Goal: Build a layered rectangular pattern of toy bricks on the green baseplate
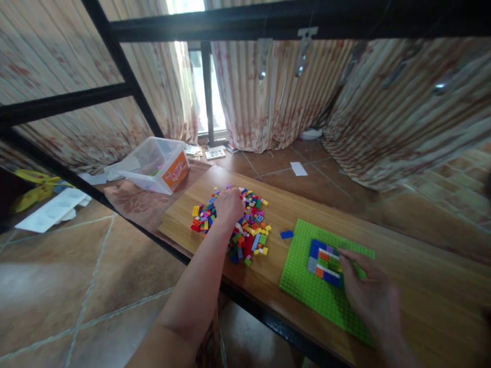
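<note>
My left hand (229, 205) is down at the far side of a heap of small, mixed-colour toy building bricks (251, 240). Its fingers are curled, and their tips are hidden behind the knuckles. Over a green studded baseplate (301, 286) is my right hand (370, 289), thumb and index finger pinched together at the right side of a brick build; anything between the tips is hidden. The build (314, 250) is a block of blue, white, orange, grey and green bricks fixed on the plate. A loose blue brick (286, 234) lies just left of the baseplate.
The bricks and plate are on a long wooden table (414, 266). Beyond its left end stands a clear plastic box (153, 163) with an orange label. Black metal bars (215, 28) cross the upper view. A white paper (298, 168) lies on the tiled floor, before striped curtains (261, 102).
</note>
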The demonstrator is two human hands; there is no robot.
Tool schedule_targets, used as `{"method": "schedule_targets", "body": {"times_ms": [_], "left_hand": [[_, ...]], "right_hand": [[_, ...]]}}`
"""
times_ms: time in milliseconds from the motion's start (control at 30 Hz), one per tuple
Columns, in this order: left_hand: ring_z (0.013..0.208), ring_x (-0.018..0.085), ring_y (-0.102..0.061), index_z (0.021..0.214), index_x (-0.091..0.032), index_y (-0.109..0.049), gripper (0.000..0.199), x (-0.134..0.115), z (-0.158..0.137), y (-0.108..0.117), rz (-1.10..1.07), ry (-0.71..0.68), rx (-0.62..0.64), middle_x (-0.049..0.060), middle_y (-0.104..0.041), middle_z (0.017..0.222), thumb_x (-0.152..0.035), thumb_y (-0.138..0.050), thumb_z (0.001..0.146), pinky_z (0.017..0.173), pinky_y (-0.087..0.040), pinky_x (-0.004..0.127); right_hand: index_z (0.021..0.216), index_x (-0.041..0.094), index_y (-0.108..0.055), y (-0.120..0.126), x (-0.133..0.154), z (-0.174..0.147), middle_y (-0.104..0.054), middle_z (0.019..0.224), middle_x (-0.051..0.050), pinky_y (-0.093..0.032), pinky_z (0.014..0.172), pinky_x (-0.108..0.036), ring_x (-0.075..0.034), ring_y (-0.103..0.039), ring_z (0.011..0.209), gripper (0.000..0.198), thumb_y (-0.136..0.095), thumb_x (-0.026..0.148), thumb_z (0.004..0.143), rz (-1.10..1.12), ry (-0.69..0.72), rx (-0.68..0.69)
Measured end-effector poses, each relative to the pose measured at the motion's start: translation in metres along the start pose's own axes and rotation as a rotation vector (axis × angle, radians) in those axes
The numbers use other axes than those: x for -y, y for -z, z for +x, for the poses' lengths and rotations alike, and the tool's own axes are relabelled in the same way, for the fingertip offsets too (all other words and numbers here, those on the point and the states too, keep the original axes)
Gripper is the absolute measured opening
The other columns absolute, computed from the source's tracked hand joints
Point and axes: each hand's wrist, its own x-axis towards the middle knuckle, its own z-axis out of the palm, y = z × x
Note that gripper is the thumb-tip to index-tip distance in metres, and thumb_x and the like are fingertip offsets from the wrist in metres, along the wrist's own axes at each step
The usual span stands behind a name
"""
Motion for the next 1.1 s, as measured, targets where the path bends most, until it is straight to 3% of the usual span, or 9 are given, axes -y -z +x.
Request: {"method": "schedule_targets", "body": {"times_ms": [133,233,300,400,533,700,867,1100], "left_hand": [[0.098,0.027,-0.066,0.101,-0.018,-0.072,0.027,0.000,0.001,0.013,-0.077,-0.016,-0.012,0.012,-0.073,0.100,-0.022,-0.052,0.084,0.084,-0.050,0.034],[0.086,0.021,-0.066,0.100,-0.017,-0.073,0.027,-0.008,-0.009,0.023,-0.340,-0.131,-0.007,0.008,-0.074,0.094,-0.024,-0.050,0.087,0.080,-0.049,0.030],[0.075,0.017,-0.064,0.093,-0.015,-0.073,0.029,-0.021,-0.024,0.022,-0.588,-0.269,0.122,0.006,-0.073,0.083,-0.026,-0.046,0.089,0.072,-0.048,0.026],[0.068,0.013,-0.060,0.092,-0.015,-0.071,0.026,-0.049,-0.057,0.010,-0.891,-0.390,0.425,0.003,-0.070,0.077,-0.025,-0.047,0.088,0.064,-0.046,0.022],[0.061,0.009,-0.056,0.097,-0.012,-0.067,0.021,-0.084,-0.089,-0.010,-1.196,-0.342,0.790,0.002,-0.067,0.076,-0.025,-0.053,0.087,0.057,-0.043,0.020],[0.060,0.008,-0.055,0.095,-0.012,-0.060,0.017,-0.104,-0.097,-0.025,-1.362,-0.345,0.988,-0.001,-0.061,0.072,-0.025,-0.059,0.085,0.060,-0.044,0.021],[0.058,0.007,-0.053,0.096,-0.012,-0.057,0.022,-0.110,-0.102,-0.033,-1.427,-0.319,1.030,-0.001,-0.060,0.072,-0.031,-0.061,0.085,0.059,-0.044,0.021],[0.053,0.007,-0.049,0.084,-0.013,-0.059,0.011,-0.109,-0.097,-0.034,-1.253,-0.322,0.828,-0.001,-0.062,0.067,-0.022,-0.054,0.085,0.054,-0.040,0.020]], "right_hand": [[0.092,0.021,-0.073,0.010,-0.001,0.003,-0.075,0.095,-0.008,-0.052,0.084,-0.041,-0.026,-0.069,0.090,0.032,-0.054,0.045,0.083,0.016,-0.035,-0.071],[0.092,0.021,-0.073,0.015,0.002,0.006,-0.075,0.095,-0.008,-0.052,0.088,-0.041,-0.025,-0.069,0.092,0.031,-0.053,0.044,0.085,0.045,-0.071,-0.100],[0.092,0.021,-0.073,0.017,0.005,0.007,-0.075,0.096,-0.008,-0.052,0.088,-0.041,-0.025,-0.069,0.093,0.031,-0.053,0.044,0.086,0.088,-0.099,-0.107],[0.094,0.021,-0.073,0.016,0.011,0.007,-0.075,0.098,-0.008,-0.052,0.091,-0.043,-0.025,-0.069,0.096,0.030,-0.055,0.044,0.086,0.189,-0.104,-0.108],[0.104,0.024,-0.071,0.017,0.019,0.002,-0.073,0.106,-0.007,-0.052,0.092,-0.043,-0.023,-0.067,0.100,0.028,-0.060,0.042,0.085,0.352,-0.051,0.054],[0.114,0.028,-0.069,0.022,0.028,-0.005,-0.071,0.114,-0.005,-0.052,0.094,-0.040,-0.021,-0.066,0.105,0.031,-0.063,0.039,0.086,0.394,0.034,0.270],[0.105,0.028,-0.072,0.027,0.024,-0.006,-0.072,0.103,-0.004,-0.053,0.089,-0.037,-0.020,-0.067,0.097,0.024,-0.061,0.039,0.087,0.353,0.068,0.298],[0.097,0.027,-0.074,0.025,-0.001,-0.003,-0.069,0.106,-0.006,-0.049,0.094,-0.044,-0.024,-0.063,0.101,0.023,-0.062,0.042,0.085,0.197,-0.020,0.180]]}}
